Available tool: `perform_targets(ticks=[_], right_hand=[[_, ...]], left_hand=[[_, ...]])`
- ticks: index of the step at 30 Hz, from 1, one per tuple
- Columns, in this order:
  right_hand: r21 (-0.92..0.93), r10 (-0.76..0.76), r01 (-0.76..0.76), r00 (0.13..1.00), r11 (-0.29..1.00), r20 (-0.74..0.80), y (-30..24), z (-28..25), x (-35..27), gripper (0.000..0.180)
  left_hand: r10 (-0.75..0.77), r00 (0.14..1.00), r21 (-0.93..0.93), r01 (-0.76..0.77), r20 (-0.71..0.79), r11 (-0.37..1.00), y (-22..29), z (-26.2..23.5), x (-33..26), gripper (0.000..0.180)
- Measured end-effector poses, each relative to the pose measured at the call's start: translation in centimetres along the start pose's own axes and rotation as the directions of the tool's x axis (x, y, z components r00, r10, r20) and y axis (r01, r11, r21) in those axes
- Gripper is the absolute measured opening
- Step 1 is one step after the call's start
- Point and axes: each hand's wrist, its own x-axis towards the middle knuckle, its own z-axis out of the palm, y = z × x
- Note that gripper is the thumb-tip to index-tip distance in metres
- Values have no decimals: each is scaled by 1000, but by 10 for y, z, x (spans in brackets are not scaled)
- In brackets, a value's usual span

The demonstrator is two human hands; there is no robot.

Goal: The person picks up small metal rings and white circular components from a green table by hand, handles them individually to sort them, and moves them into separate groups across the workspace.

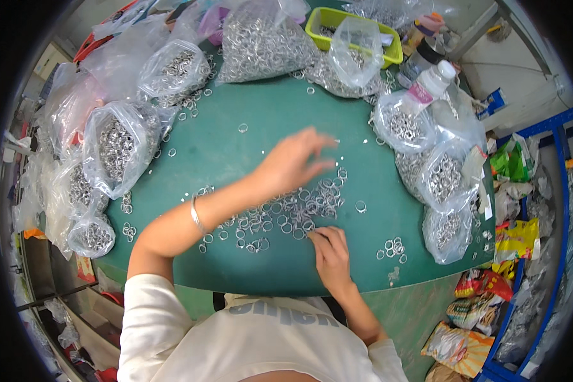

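rings (305, 207), silver-coloured and loosely heaped, lie mid-counter in front of a seated worker. the left hand (293, 162), blurred, reaches across the heap with its fingers spread and nothing visible between them. the right hand (333, 254) rests at the heap's near edge, fingers bent close together and fingertips at the outermost rings; whether they pinch one cannot be told. its low pose on the counter seems to suit small, flat pieces.

a metal bracelet (196, 214) circles the left wrist. the heap is spread thin, probably so that single pieces show against the green counter (204, 146). one stray ring (361, 206) lies just right of it; a small cluster (395, 247) sits farther right, near the edge, perhaps kept apart on purpose.

clear bags packed with similar pieces ring the work area: a left bag (116, 149) and a right bag (444, 178) stand with mouths agape, likely for easy reach, while a large far bag (264, 44) slumps at the back. beside it is a yellow-green basket (311, 27). a white-capped bottle (434, 79) leans among the bags at far right. beyond the counter, bright packets (516, 239) crowd a blue shelf frame (568, 172).
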Motion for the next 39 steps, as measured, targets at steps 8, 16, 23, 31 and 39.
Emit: perform_targets(ticks=[8,16,23,31,39], right_hand=[[476,407,-493,870,728,277,13,-54,23,14],[-259,282,-294,956,920,-82,37,-40,49,28],[-260,167,-173,985,950,-47,32,-43,55,32],[-305,254,-240,967,921,4,38,-44,45,11],[-233,239,-203,961,951,136,21,-31,60,17]], left_hand=[[-91,952,261,12,291,965,19,25,-108,33],[-204,973,185,181,111,966,22,17,-102,30],[-137,985,213,113,103,970,18,61,-66,27],[-257,966,292,236,36,927,7,36,-91,18],[-103,977,318,38,188,947,14,66,-59,23]])
